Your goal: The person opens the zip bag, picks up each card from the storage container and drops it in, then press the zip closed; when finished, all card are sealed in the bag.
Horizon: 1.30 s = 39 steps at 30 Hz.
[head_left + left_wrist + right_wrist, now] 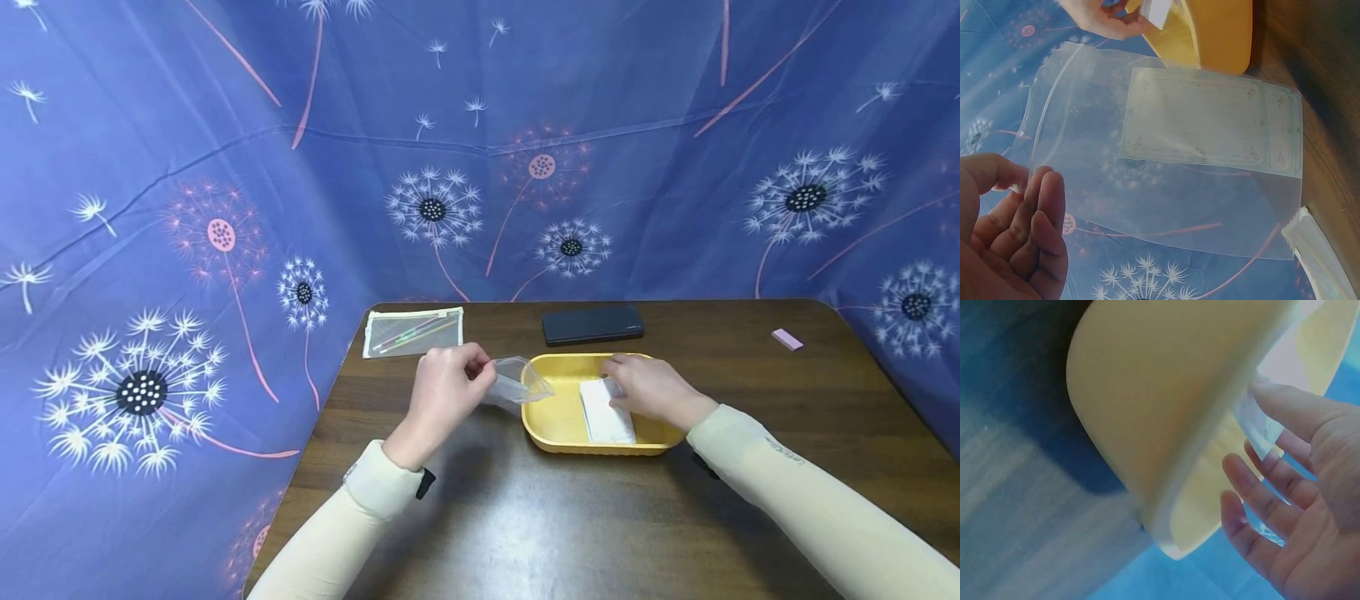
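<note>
My left hand (450,392) pinches a clear plastic zip bag (1166,206) by its edge near the zip strip. Inside the bag lie pale cards (1194,119) with thin printed lines and a decorated border. The bag's far end overlaps the left rim of a yellow tray (555,425) in the head view. Over the tray's right part, my right hand (651,387) holds a white stack of paper (606,414) between thumb and fingers. In the right wrist view the thumb lies on the near face of the paper (1260,428), and the tray's wall hides part of it.
A mesh zip pouch (414,332) with pencils lies at the back left of the wooden table (480,533). Behind the tray is a dark flat case (592,325). A small pink block (787,339) lies at the back right. Blue patterned cloth (660,167) hangs behind the table.
</note>
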Motion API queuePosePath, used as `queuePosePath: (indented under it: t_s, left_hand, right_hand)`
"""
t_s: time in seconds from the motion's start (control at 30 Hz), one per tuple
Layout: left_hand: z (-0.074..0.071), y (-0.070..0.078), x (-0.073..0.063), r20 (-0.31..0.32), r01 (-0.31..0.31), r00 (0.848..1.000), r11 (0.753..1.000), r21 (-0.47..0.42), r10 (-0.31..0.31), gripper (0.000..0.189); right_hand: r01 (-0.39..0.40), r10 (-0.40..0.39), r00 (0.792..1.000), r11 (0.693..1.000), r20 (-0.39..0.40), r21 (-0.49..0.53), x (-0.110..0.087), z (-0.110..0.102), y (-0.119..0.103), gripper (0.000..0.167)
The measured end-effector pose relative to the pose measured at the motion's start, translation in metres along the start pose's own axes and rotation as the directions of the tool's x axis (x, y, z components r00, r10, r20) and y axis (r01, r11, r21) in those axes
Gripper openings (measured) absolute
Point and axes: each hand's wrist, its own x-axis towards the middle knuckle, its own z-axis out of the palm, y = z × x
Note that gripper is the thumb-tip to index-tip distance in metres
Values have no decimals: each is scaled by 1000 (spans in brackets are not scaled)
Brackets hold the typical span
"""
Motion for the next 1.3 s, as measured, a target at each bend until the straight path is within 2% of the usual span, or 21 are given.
queuePosePath:
  t_s: [0.3,0.53,0.7,0.87,1.0,1.2,1.3]
  left_hand:
    - [0,0,-1,6,-6,1000,1000,5,6,9]
    - [0,-1,-2,3,-6,1000,1000,8,6,9]
    - [0,-2,-2,4,-7,1000,1000,7,7,9]
    - [-2,-2,-2,-2,-8,1000,1000,5,8,9]
    - [-2,-2,-2,-8,-13,1000,1000,9,14,9]
    - [-2,-2,-2,-21,-17,1000,1000,15,18,9]
    - [-2,-3,-2,-24,-15,1000,1000,14,16,8]
  right_hand:
    - [92,-89,985,996,-146,10,-11,-14,-3,18]
    - [150,-152,965,988,-213,-23,-17,-25,-10,21]
    - [175,-176,962,984,-207,-24,-21,-37,-14,26]
    - [182,-178,971,983,-160,14,-26,-48,-20,25]
    - [170,-161,974,985,-161,41,-28,-57,-24,22]
    - [93,-73,975,992,-212,86,-28,-65,-31,13]
    - [84,-55,955,993,-293,88,-28,-68,-35,11]
